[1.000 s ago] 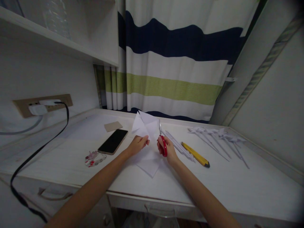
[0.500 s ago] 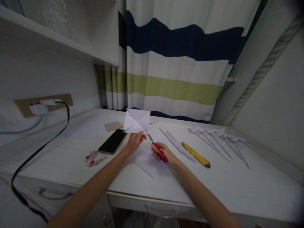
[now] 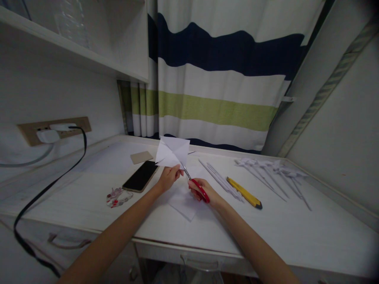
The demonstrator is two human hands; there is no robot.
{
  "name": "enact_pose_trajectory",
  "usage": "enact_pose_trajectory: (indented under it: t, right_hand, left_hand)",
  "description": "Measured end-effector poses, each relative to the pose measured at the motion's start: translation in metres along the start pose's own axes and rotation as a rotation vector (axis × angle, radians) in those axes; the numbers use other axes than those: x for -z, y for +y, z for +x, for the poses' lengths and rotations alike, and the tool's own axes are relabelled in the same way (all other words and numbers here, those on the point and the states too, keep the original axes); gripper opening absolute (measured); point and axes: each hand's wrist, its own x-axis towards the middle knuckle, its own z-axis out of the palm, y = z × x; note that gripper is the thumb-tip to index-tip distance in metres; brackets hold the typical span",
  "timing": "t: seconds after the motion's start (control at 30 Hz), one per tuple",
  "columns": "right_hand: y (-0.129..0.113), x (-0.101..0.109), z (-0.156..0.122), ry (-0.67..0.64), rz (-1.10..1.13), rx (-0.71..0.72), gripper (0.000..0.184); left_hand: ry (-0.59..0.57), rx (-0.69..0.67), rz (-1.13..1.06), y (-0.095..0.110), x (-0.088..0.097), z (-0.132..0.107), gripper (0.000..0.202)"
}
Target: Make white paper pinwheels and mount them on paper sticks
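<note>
My left hand [image 3: 169, 178] pinches the lower edge of a square white sheet of paper [image 3: 173, 150], held up above the desk. Diagonal lines run across the sheet, and a slit shows at its lower left corner. Red-handled scissors [image 3: 200, 190] are gripped in my right hand [image 3: 204, 189]. Their blades point up and away, meeting the sheet's lower right corner; how far they are parted is hard to make out. Below my hands, more white paper [image 3: 185, 205] lies flat on the desk.
On the left are a black phone [image 3: 140, 176], a beaded bracelet [image 3: 118, 197] and a beige card [image 3: 141, 157]. To the right lie thin white paper sticks [image 3: 220, 179], a yellow utility knife [image 3: 244, 192] and several white paper pinwheels on sticks [image 3: 271, 169]. A black cable [image 3: 53, 181] hangs at far left.
The sheet has shifted slightly right, and the scissor blades now reach its lower right corner. My left hand has moved a little with the paper.
</note>
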Motion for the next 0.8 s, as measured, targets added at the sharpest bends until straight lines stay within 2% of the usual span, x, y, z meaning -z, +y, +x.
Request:
enact_pose_trajectory:
  t: [0.3,0.8]
  right_hand:
    - [0.0012,0.0008,0.0011,-0.023,0.010,-0.021,0.022]
    - [-0.0030,0.0005,-0.0022,-0.046,0.046,-0.034,0.023]
  left_hand:
    - [-0.013,0.048,0.033,-0.0002,0.0004,0.0008,0.025]
    - [-0.006,0.077,0.032,-0.0021,-0.0002,0.0020,0.024]
